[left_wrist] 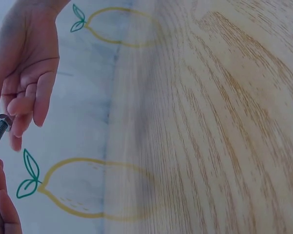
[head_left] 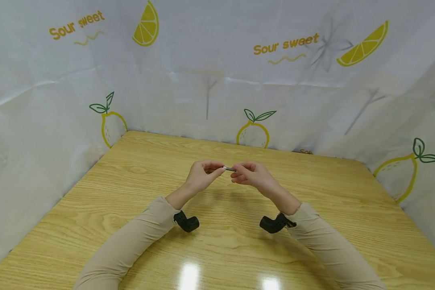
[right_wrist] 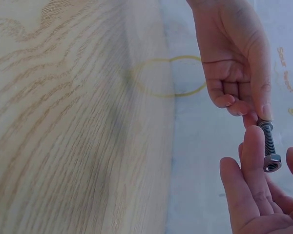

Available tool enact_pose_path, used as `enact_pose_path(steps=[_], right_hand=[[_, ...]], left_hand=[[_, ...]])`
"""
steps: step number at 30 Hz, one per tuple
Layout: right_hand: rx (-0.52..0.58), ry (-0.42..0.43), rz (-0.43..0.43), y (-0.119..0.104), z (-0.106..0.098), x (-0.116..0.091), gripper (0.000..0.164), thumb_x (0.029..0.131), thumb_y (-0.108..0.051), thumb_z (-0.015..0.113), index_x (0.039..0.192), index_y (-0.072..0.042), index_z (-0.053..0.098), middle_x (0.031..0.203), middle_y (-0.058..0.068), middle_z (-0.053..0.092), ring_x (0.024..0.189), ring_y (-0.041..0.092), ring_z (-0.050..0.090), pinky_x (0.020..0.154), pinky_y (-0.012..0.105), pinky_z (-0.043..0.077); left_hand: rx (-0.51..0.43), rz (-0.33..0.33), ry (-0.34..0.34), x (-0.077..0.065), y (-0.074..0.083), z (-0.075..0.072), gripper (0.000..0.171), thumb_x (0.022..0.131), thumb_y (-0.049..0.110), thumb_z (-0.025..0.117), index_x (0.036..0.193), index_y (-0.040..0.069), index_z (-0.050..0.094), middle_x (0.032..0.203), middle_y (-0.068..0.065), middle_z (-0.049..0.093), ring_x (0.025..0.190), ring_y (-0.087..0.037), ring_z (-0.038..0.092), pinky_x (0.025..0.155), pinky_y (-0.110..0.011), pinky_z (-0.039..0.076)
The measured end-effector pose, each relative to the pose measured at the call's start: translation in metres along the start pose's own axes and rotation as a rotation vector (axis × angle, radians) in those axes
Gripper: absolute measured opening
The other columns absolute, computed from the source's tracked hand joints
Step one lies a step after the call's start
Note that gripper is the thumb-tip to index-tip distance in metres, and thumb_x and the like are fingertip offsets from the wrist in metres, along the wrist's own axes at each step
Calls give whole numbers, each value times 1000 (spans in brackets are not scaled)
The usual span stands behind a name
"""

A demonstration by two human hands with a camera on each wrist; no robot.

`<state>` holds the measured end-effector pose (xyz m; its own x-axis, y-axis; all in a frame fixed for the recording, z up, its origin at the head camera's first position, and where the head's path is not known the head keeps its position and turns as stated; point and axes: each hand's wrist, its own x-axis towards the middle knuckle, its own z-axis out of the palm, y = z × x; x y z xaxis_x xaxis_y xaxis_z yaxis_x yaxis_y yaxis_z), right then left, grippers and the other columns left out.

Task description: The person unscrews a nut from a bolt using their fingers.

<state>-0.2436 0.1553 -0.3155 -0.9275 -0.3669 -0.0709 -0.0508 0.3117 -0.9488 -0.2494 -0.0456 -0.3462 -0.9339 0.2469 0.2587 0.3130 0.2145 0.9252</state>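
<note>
A small metal bolt (right_wrist: 269,139) with a hex nut (right_wrist: 272,163) on its threaded end is held in the air over the table. My left hand (head_left: 200,175) pinches the bolt's other end between thumb and fingertips, which partly cover that end. Opposite it, my right hand (head_left: 255,176) is at the nut end. In the right wrist view its thumb stands apart from the nut, while the index finger lies close along the bolt. The remaining right fingers are loosely bent. The left wrist view shows the nut (left_wrist: 5,121) beside the right fingers.
The wood-grain table (head_left: 217,249) spreads beneath both forearms. A white curtain (head_left: 188,100) printed with lemons hangs behind it and along both sides. Each wrist carries a black camera mount (head_left: 187,222).
</note>
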Motion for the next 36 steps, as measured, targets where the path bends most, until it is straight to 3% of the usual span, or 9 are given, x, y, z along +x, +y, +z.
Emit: enact_pose_path(steps=[5, 14, 21, 28, 36], right_hand=[[8, -6, 14, -1, 0, 0, 44, 99, -28, 48, 121, 10, 51, 86, -4, 66, 76, 3, 66, 91, 35, 52], [-12, 9, -45, 2, -1, -1, 36, 95, -19, 56, 120, 6, 53, 104, 5, 64, 91, 4, 64, 100, 43, 45], [-47, 45, -68, 2, -1, -2, 35, 92, -16, 60, 120, 4, 53, 111, 12, 63, 93, 5, 63, 100, 49, 44], [-84, 80, -74, 1, -1, -3, 32, 90, -13, 62, 117, 3, 56, 107, 9, 64, 98, 19, 65, 97, 46, 47], [-79, 88, -62, 1, -2, -4, 34, 91, -14, 62, 119, 2, 56, 113, 14, 63, 92, 5, 63, 100, 49, 44]], left_hand=[[5, -3, 3, 0, 0, 0, 23, 90, 17, 63, 107, 4, 69, 103, -16, 69, 87, -22, 67, 73, -25, 53], [-2, 4, 0, 0, 0, -1, 23, 90, 16, 62, 108, 3, 68, 104, -16, 69, 87, -22, 67, 74, -26, 54], [-5, -4, -7, 0, 1, 0, 23, 91, 17, 62, 108, 3, 68, 104, -16, 69, 89, -23, 66, 74, -26, 54], [-9, -9, -12, 0, 1, -1, 24, 91, 17, 62, 109, 2, 68, 105, -17, 68, 92, -28, 66, 74, -26, 53], [-12, -7, -16, 1, 0, -1, 24, 91, 16, 61, 110, 2, 67, 105, -17, 68, 93, -31, 65, 74, -26, 54]])
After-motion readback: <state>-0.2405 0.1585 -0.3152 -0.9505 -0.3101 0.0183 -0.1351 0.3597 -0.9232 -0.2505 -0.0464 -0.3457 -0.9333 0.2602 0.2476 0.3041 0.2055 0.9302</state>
